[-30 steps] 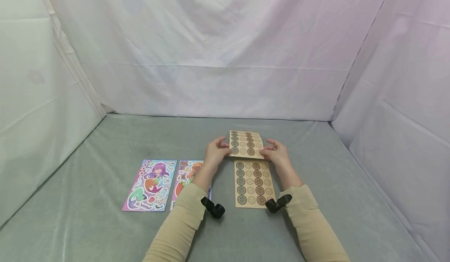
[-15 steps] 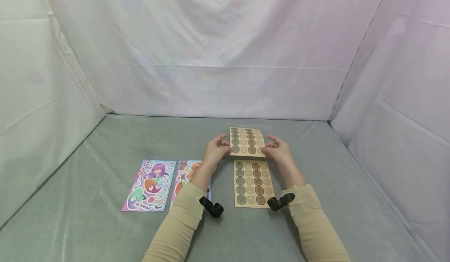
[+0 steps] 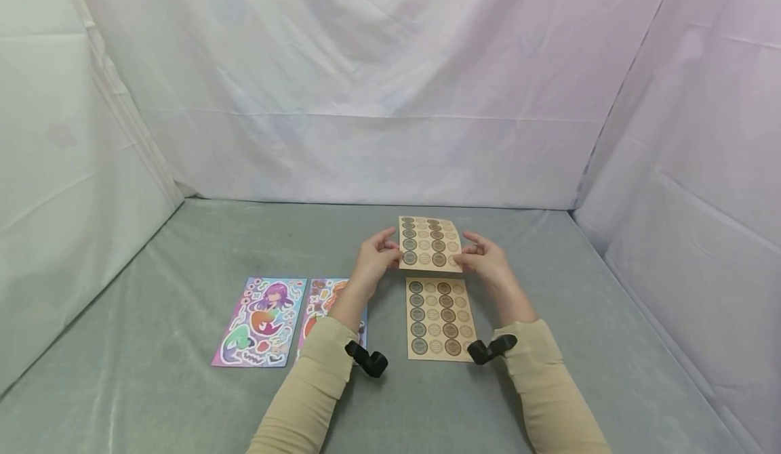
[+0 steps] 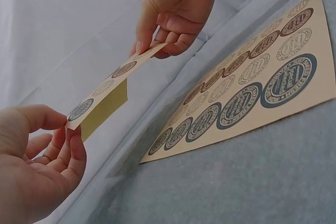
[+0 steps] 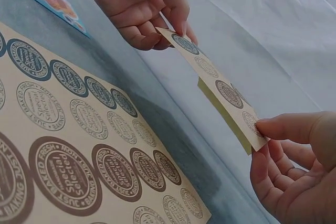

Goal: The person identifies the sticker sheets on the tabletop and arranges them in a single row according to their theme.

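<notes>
A tan sticker sheet [image 3: 430, 240] with round printed labels hangs above the table, its far end bending away. My left hand [image 3: 373, 262] pinches its near left corner between thumb and fingers, and my right hand [image 3: 486, 263] pinches the near right corner. The sheet's yellowish underside [image 4: 107, 109] shows in the left wrist view. Just below it, a second tan sticker sheet [image 3: 441, 318] lies flat on the table; its labels [image 5: 65, 176] read "Special Selected" in the right wrist view. My right wrist camera mount covers its lower right corner.
Left of my left arm lie two colourful mermaid sticker sheets, one whole sheet [image 3: 261, 322] and another sheet [image 3: 317, 305] partly hidden by that arm. Grey cloth covers the table [image 3: 152, 386]. White curtains [image 3: 366, 156] enclose the back and both sides.
Both hands have moved slightly away from me and up with the pinched sticker sheet, widening the gap to the tan sheet on the table. The sheets on the table have stayed put.
</notes>
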Tool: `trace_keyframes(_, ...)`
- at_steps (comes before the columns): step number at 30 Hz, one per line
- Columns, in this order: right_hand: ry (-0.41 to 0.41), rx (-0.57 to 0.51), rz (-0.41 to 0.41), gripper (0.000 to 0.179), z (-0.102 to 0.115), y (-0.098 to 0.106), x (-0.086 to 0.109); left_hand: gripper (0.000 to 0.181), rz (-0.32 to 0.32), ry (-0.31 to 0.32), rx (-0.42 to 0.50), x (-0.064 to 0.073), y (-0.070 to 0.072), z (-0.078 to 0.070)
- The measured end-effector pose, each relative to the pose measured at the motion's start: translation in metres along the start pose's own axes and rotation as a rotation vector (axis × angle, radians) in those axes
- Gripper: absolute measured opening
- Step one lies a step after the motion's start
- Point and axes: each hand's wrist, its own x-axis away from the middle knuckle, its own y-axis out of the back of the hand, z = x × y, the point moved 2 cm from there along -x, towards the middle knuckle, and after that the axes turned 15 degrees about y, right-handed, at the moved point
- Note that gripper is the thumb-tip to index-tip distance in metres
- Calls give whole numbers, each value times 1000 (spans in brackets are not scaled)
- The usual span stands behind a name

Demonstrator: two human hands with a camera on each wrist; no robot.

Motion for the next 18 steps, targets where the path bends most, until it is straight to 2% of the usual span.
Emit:
trace_keyframes(7, 19, -7, 36, 75, 2, 3, -1, 60, 16, 6, 12, 1, 1, -5)
trace_keyframes(18, 32, -8, 61, 73, 11, 8, 1, 61, 40, -23, 27, 6, -1, -12)
